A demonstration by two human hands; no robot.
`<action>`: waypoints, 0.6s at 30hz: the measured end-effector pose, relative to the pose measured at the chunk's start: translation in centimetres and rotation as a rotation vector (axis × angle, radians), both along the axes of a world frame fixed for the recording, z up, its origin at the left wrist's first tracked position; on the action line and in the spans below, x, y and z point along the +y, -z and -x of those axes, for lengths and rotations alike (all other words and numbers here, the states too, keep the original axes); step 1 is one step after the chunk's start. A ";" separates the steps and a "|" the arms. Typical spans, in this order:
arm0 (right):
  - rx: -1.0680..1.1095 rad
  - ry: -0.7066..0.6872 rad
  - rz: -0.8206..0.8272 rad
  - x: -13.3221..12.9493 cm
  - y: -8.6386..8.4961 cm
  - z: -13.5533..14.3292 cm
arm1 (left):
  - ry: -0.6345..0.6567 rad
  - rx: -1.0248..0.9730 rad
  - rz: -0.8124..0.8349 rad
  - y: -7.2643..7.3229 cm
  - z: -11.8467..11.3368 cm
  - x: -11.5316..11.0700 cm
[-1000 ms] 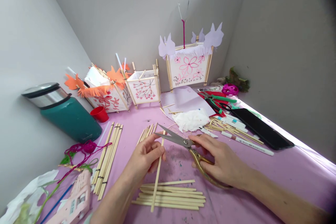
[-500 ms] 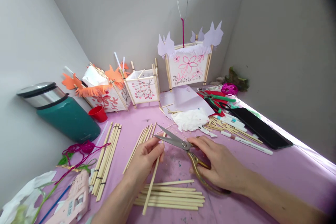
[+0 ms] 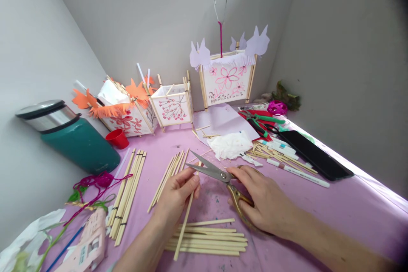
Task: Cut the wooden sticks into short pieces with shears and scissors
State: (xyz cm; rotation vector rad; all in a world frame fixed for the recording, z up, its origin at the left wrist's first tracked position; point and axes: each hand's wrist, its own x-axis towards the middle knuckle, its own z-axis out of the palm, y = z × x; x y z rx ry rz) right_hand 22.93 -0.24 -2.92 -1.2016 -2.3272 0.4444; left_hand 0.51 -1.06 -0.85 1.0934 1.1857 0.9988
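Pinched between thumb and fingers of my left hand (image 3: 181, 189) is a thin wooden stick (image 3: 184, 229), slanting from near the scissors down toward me. My right hand (image 3: 259, 197) grips the scissors (image 3: 237, 197) by their bronze-coloured handles. Their blades are parted and point left, reaching across the stick's upper end just past my left fingertips. Below the hands lies a row of cut wooden sticks (image 3: 216, 241) on the purple tablecloth. More sticks (image 3: 165, 180) lie just behind my left hand. Further left are sticks bound together with dark bands (image 3: 129, 199).
Behind stand a lantern with orange fringe (image 3: 124, 123), a small lantern with red blossoms (image 3: 174, 108) and a hanging lantern (image 3: 228, 80). A teal bottle (image 3: 83, 144), red cup (image 3: 117, 139) and pink glue gun (image 3: 89, 246) are left. Right lie crumpled tissue (image 3: 231, 144), markers (image 3: 299, 173) and a black phone (image 3: 315, 155).
Both hands, the stick and the scissors hold almost the same position. The whole view has shifted very slightly.
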 end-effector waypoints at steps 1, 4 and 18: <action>-0.002 0.002 0.002 0.0 0.0 0.0 | 0.002 0.009 -0.002 0.0 -0.1 0.0; -0.002 0.009 0.008 -0.1 0.0 0.1 | 0.005 0.022 0.000 0.1 -0.3 0.0; 0.044 0.042 0.011 0.0 0.0 0.2 | 0.014 0.054 -0.024 -0.2 -0.7 -0.1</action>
